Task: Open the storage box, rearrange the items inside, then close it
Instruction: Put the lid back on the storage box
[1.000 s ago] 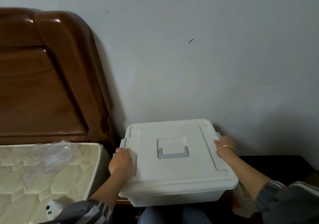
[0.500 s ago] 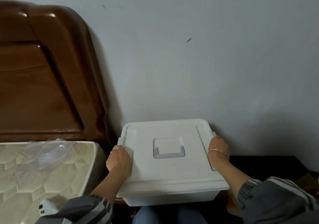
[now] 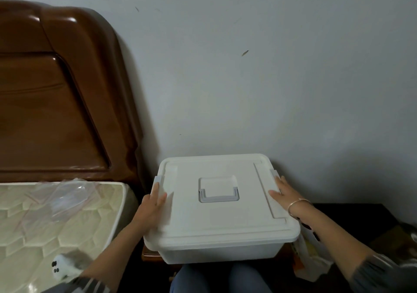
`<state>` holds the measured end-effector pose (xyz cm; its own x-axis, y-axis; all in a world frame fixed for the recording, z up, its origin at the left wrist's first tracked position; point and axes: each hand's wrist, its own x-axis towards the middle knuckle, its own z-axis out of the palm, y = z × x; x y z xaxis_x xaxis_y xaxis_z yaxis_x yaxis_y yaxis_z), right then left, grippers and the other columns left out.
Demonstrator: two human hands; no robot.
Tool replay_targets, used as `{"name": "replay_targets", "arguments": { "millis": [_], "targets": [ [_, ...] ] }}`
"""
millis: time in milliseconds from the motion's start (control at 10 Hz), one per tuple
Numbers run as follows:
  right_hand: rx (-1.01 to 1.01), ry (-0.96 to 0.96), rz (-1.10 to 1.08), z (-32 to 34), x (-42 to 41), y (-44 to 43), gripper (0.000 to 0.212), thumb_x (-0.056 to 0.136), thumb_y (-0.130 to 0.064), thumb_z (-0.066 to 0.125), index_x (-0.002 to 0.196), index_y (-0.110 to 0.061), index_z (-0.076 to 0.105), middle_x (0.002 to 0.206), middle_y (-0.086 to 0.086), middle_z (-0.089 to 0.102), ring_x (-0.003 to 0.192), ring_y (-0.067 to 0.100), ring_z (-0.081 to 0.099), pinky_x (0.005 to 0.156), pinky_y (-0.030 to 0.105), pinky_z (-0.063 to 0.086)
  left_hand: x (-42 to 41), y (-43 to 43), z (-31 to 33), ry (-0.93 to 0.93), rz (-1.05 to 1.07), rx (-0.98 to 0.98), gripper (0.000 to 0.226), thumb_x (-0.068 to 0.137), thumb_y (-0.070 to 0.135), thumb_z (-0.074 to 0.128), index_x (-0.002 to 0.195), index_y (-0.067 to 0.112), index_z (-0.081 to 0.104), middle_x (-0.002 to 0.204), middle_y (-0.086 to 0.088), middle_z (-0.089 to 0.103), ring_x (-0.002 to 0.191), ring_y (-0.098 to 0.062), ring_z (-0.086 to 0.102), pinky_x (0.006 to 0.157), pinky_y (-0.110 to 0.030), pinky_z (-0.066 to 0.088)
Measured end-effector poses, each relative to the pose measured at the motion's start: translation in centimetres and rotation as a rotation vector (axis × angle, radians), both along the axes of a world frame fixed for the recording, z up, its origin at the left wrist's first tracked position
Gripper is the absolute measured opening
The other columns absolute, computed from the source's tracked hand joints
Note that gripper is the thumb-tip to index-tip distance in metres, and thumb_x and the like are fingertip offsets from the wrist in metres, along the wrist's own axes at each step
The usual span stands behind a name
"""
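Note:
A white plastic storage box (image 3: 221, 245) stands against the wall with its lid (image 3: 216, 220) closed. A grey handle (image 3: 218, 193) lies flat in the middle of the lid. My left hand (image 3: 153, 209) grips the lid's left edge just below the grey left latch (image 3: 157, 179), thumb on top. On the opposite edge, my right hand (image 3: 283, 193), with a bracelet at the wrist, holds the lid beside the right latch (image 3: 274, 172). What is inside the box is hidden.
A brown wooden headboard (image 3: 56, 100) and a quilted mattress (image 3: 56, 225) fill the left, with clear plastic wrap (image 3: 67, 195) and a small white device (image 3: 59, 268) on the mattress. A printed bag (image 3: 309, 254) leans at the box's right. My knees (image 3: 221, 279) are just below the box.
Both hands have slid forward along the lid's side edges toward the latches, with the fingers stretched out more. The box has stayed closed and in place.

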<state>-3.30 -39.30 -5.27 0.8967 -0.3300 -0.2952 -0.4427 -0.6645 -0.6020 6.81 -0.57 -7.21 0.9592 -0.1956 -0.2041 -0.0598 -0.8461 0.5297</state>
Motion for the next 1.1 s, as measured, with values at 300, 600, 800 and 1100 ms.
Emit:
{"name": "replay_targets", "arguments": {
  "millis": [300,600,800,1100],
  "targets": [
    [0.218,-0.172,-0.11,-1.7,-1.3,0.3,0.062,0.093,-0.01,0.054,0.148,-0.013,0.026,0.159,0.005,0.005,0.146,0.015,0.008,0.115,0.029,0.012,-1.6,0.6,0.0,0.027,0.062,-0.329,0.057,0.103,0.038,0.037,0.155,0.019,0.02,0.152,-0.01,0.033,0.138,-0.027,0.035,0.113,-0.035,0.025],
    [0.197,-0.15,-0.158,-1.5,1.4,-0.5,0.064,0.092,-0.016,0.056,0.148,-0.013,0.026,0.159,0.006,0.007,0.146,0.02,0.012,0.116,0.035,0.015,2.2,-0.8,-0.9,0.032,0.133,-0.291,0.058,0.102,0.043,0.036,0.154,0.024,0.02,0.152,-0.011,0.034,0.127,-0.028,0.047,0.104,-0.035,0.033],
    [0.108,-0.109,-0.153,-1.1,4.8,-1.2,0.064,0.095,-0.017,0.051,0.15,-0.013,0.018,0.159,0.005,0.0,0.146,0.022,0.009,0.116,0.034,0.014,5.7,-2.8,-0.3,-0.015,0.09,-0.142,0.053,0.104,0.033,0.033,0.154,0.018,0.02,0.149,-0.013,0.034,0.128,-0.03,0.041,0.096,-0.034,0.036],
    [0.076,-0.252,-0.323,-1.4,5.2,-0.9,0.049,0.097,-0.016,0.046,0.144,-0.01,0.035,0.157,0.011,0.017,0.143,0.025,0.022,0.116,0.035,0.019,4.4,-3.9,-0.3,-0.258,0.365,-0.456,0.04,0.103,0.029,0.042,0.136,0.009,0.053,0.142,-0.007,0.047,0.134,-0.025,0.039,0.111,-0.041,0.03]
  ]
}}
